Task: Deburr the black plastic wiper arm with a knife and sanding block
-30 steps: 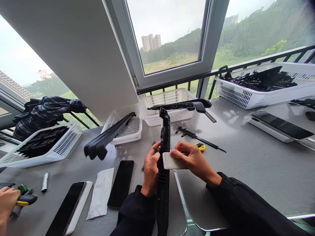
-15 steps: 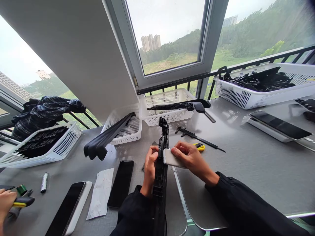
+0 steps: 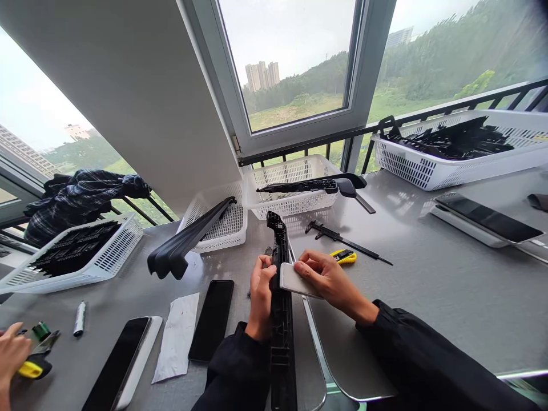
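My left hand (image 3: 261, 297) is wrapped round a long black plastic part (image 3: 281, 337). Ribs and clips line the side facing me, and its hooked end points away from me. In my right hand (image 3: 327, 281), pinched between thumb and fingers, is a flat pale pad (image 3: 295, 279) with rounded corners. The pad's left edge meets the black part just beside my left fingers; whether it presses there I cannot tell. Right behind my right hand lies a yellow utility knife (image 3: 345, 257), and a black caliper (image 3: 342, 240) is just beyond.
White baskets (image 3: 218, 242) along the window side hold black plastic parts. To my left lie a black phone (image 3: 212, 321), a crumpled white paper (image 3: 176, 337), another phone (image 3: 117, 362) and a small tube (image 3: 79, 318). A co-worker's hand (image 3: 12, 351) is at the left edge.
The black part has turned, its hooked end shifting left and slightly down. My right hand and the pad moved a little left. The co-worker's hand shifted; a dark piece at the right edge moved away.
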Demonstrator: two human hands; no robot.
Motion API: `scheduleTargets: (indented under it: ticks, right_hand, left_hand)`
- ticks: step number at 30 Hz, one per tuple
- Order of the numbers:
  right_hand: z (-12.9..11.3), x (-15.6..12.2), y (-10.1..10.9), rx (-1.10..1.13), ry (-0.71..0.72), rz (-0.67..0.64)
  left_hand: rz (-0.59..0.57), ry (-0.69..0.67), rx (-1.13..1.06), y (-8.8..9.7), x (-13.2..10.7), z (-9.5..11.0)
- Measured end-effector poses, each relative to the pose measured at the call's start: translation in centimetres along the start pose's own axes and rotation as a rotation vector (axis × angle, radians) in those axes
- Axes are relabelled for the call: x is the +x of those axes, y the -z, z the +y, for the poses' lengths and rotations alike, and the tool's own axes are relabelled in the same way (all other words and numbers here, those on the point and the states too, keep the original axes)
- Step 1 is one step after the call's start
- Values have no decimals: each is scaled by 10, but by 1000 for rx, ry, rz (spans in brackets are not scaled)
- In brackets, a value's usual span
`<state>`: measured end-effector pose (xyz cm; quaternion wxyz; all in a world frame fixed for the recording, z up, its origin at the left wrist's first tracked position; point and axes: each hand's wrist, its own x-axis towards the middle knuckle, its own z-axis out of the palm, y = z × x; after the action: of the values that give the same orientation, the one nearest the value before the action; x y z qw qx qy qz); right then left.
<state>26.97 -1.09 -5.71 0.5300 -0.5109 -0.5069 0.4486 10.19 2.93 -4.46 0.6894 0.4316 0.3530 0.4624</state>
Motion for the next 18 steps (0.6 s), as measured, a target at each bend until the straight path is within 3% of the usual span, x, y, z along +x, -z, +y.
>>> scheduleTargets:
  ticks: [2,8,15,18]
  right_hand:
    - [0,1,1,-15,2,-2]
    - [-4,5,13,-87,61,212]
    - [-6,-1,1,-10,-27,-27]
    - [-6,-1,2,-40,29,56]
  left_hand:
    - [7,4,-9,-1,0,2]
    - [-148,62,-39,-6,-2,1]
    - [-27,-19,-77,3,2,-3]
    - [-7,-1,-63,1,-1,-3]
